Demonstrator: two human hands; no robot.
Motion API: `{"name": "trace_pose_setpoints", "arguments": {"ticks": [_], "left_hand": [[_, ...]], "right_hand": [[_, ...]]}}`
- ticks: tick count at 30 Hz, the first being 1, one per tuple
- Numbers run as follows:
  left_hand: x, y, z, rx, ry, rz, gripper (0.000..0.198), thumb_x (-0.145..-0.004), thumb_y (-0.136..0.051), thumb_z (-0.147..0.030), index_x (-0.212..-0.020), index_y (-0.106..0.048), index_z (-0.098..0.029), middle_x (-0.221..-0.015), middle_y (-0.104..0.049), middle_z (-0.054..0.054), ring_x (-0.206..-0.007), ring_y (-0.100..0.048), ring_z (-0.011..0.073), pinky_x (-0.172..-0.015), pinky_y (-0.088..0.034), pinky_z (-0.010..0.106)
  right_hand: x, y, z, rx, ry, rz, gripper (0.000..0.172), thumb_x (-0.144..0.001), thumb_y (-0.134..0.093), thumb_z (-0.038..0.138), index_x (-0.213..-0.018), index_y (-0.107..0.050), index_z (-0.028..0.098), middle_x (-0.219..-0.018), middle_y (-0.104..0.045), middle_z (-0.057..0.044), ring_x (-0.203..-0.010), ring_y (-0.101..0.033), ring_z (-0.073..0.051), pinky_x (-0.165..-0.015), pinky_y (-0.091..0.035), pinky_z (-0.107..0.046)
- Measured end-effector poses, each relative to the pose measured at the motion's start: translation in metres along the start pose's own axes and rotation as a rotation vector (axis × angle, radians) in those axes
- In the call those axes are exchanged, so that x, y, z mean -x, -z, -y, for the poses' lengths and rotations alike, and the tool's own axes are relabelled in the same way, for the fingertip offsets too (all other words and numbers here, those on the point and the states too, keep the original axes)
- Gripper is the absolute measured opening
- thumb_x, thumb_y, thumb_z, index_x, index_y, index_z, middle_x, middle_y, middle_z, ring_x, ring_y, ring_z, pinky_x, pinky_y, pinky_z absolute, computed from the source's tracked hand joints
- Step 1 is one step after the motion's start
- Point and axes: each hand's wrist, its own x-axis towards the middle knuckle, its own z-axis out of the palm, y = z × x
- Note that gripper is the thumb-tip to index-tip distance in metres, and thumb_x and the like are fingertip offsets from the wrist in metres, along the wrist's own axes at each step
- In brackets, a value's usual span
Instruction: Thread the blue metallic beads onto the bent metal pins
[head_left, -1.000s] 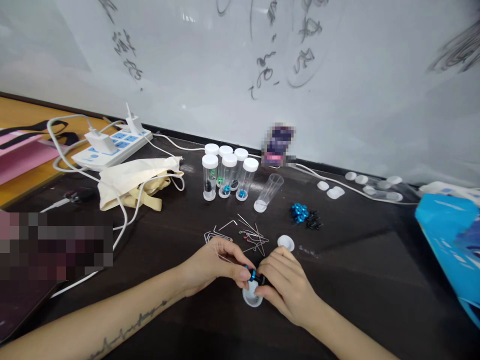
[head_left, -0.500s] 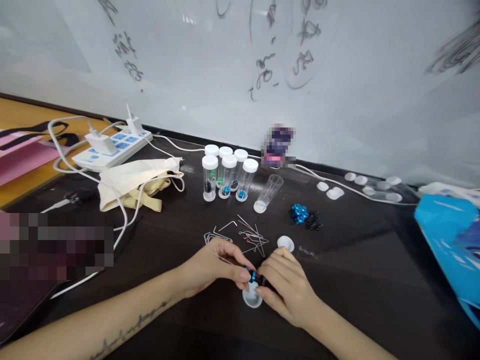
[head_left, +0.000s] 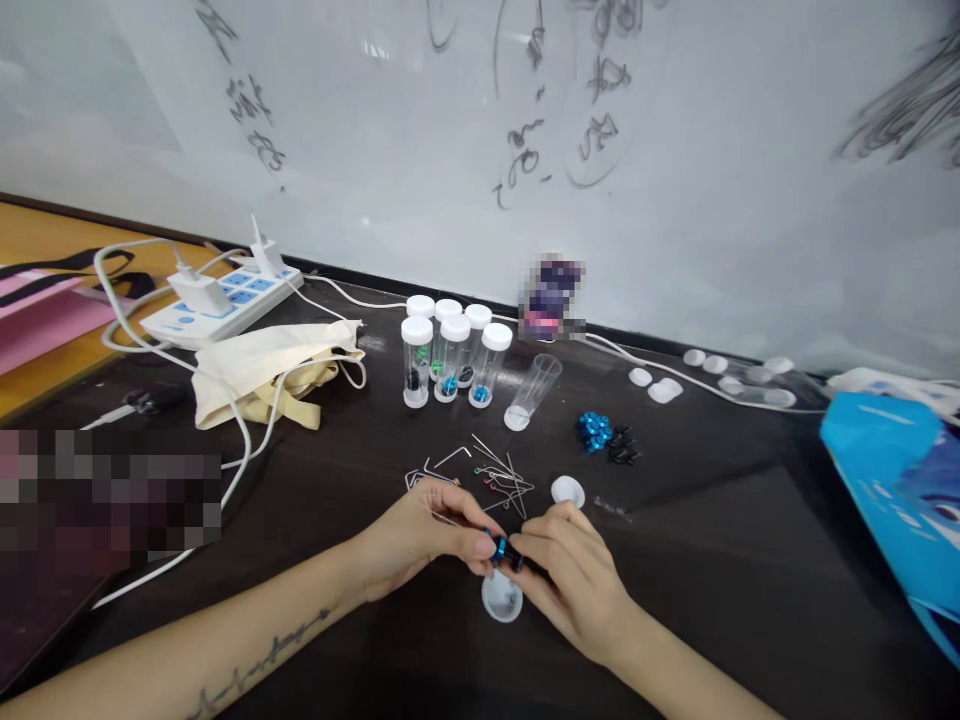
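Observation:
My left hand (head_left: 424,530) and my right hand (head_left: 566,575) meet near the front of the dark table (head_left: 712,540). Both pinch a small part with a blue ring and a black end (head_left: 504,549), held just above a white cap (head_left: 502,597) that lies open side up. A pile of thin bent wires (head_left: 487,472) lies just beyond my hands. Another white cap (head_left: 568,490) rests by my right fingers.
Several capped clear vials (head_left: 448,348) stand behind the wires, an empty open vial (head_left: 531,388) beside them. Blue and black small parts (head_left: 606,435) lie to the right. A cloth bag (head_left: 270,365), power strip (head_left: 225,298), loose caps (head_left: 660,385) and blue packet (head_left: 892,470) surround.
My hands have lifted the blue and black part slightly off the white cap; the view has tilted a little. Everything else stays put.

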Motion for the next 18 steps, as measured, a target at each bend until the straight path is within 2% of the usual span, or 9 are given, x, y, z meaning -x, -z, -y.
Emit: {"name": "trace_pose_setpoints", "arguments": {"ticks": [3, 5, 8, 10, 13, 16, 18], "left_hand": [[0.0005, -0.0003, 0.0001, -0.008, 0.000, 0.008, 0.013, -0.066, -0.081, -0.012, -0.078, -0.077, -0.011, -0.066, -0.072, 0.005, -0.056, -0.068, 0.0114, -0.058, -0.055, 0.019], [0.0006, -0.0004, 0.0002, -0.021, 0.004, 0.019, 0.013, -0.065, -0.081, -0.012, -0.078, -0.077, -0.011, -0.068, -0.073, 0.006, -0.057, -0.068, 0.0117, -0.058, -0.055, 0.019], [0.0006, -0.0008, 0.0002, -0.034, 0.018, 0.026, 0.013, -0.065, -0.082, -0.012, -0.078, -0.077, -0.012, -0.069, -0.074, 0.006, -0.058, -0.068, 0.0118, -0.059, -0.055, 0.019], [0.0005, -0.0010, 0.0000, -0.027, 0.019, 0.021, 0.013, -0.065, -0.082, -0.012, -0.078, -0.077, -0.012, -0.068, -0.073, 0.006, -0.057, -0.068, 0.0116, -0.059, -0.055, 0.019], [0.0006, -0.0011, -0.0004, -0.007, 0.006, 0.002, 0.014, -0.065, -0.081, -0.012, -0.078, -0.077, -0.011, -0.067, -0.073, 0.006, -0.056, -0.068, 0.0114, -0.058, -0.055, 0.019], [0.0008, -0.0009, -0.0008, -0.003, 0.002, -0.002, 0.013, -0.066, -0.081, -0.012, -0.078, -0.076, -0.010, -0.066, -0.073, 0.006, -0.057, -0.068, 0.0117, -0.058, -0.055, 0.018], [0.0010, -0.0006, -0.0008, -0.008, 0.003, 0.004, 0.013, -0.066, -0.081, -0.012, -0.078, -0.076, -0.010, -0.067, -0.073, 0.006, -0.057, -0.068, 0.0116, -0.058, -0.055, 0.018]], "right_hand": [[-0.0008, 0.0005, 0.0002, -0.028, -0.022, 0.020, 0.008, -0.093, -0.057, 0.022, -0.098, -0.055, 0.015, -0.081, -0.062, -0.006, -0.071, -0.054, -0.018, -0.068, -0.039, -0.034], [-0.0023, 0.0015, 0.0011, -0.045, -0.035, 0.046, 0.015, -0.097, -0.050, 0.028, -0.090, -0.055, 0.016, -0.075, -0.059, -0.004, -0.067, -0.051, -0.017, -0.067, -0.038, -0.035], [-0.0037, 0.0026, 0.0021, -0.055, -0.034, 0.070, 0.025, -0.100, -0.041, 0.029, -0.082, -0.053, 0.016, -0.069, -0.056, -0.003, -0.062, -0.048, -0.016, -0.065, -0.036, -0.035], [-0.0032, 0.0027, 0.0021, -0.050, -0.036, 0.074, 0.021, -0.099, -0.044, 0.028, -0.084, -0.054, 0.016, -0.071, -0.057, -0.004, -0.064, -0.049, -0.017, -0.066, -0.036, -0.035], [-0.0007, 0.0019, 0.0012, -0.011, -0.022, 0.032, 0.007, -0.094, -0.055, 0.021, -0.096, -0.056, 0.015, -0.082, -0.062, -0.007, -0.071, -0.052, -0.018, -0.068, -0.038, -0.034], [0.0005, 0.0011, 0.0003, 0.021, 0.015, -0.010, 0.011, -0.092, -0.058, 0.014, -0.102, -0.056, 0.015, -0.087, -0.063, -0.008, -0.073, -0.053, -0.018, -0.069, -0.039, -0.034], [-0.0007, 0.0012, 0.0002, -0.002, 0.008, 0.000, 0.009, -0.093, -0.058, 0.020, -0.100, -0.056, 0.015, -0.084, -0.062, -0.007, -0.072, -0.053, -0.018, -0.068, -0.039, -0.034]]}}
